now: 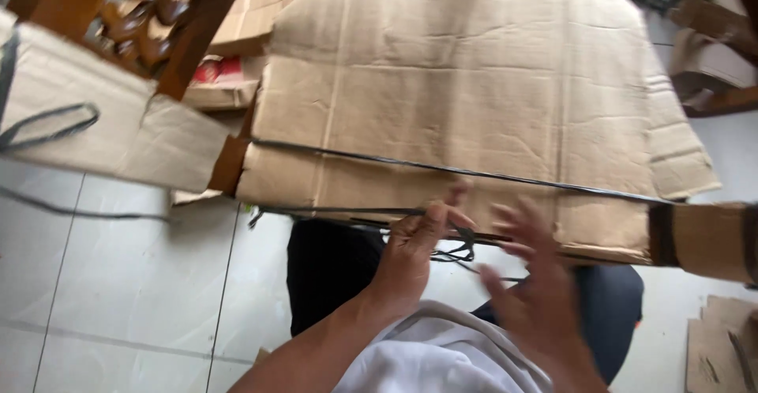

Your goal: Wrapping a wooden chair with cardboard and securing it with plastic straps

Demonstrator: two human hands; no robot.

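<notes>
The left hand (414, 243) extends forward from a bare forearm, wrist straight, with thumb and fingers pinched on a thin black cord (442, 170) at the near edge of a flattened cardboard stack (474, 85). Loose loops of the same cord hang tangled just beside its fingertips. The right hand (533, 282) is raised beside it, palm turned inward, fingers spread and blurred; it grips nothing, and whether a fingertip touches the cord cannot be determined.

The cardboard stack lies across the person's lap, over dark trousers (332, 271), and fills the upper centre of the view. One run of the cord crosses its top face from left to right; a second run follows the near edge to the left hand. A white garment (442, 353) covers the lower centre.

The floor (118, 282) consists of pale tiles with thin grout lines. To the left lies another flattened cardboard sheet (103, 117), bearing a separate dark cord loop. Behind it stands a carved wooden chair (150, 14). More cardboard pieces (722, 342) lie at the right edge.
</notes>
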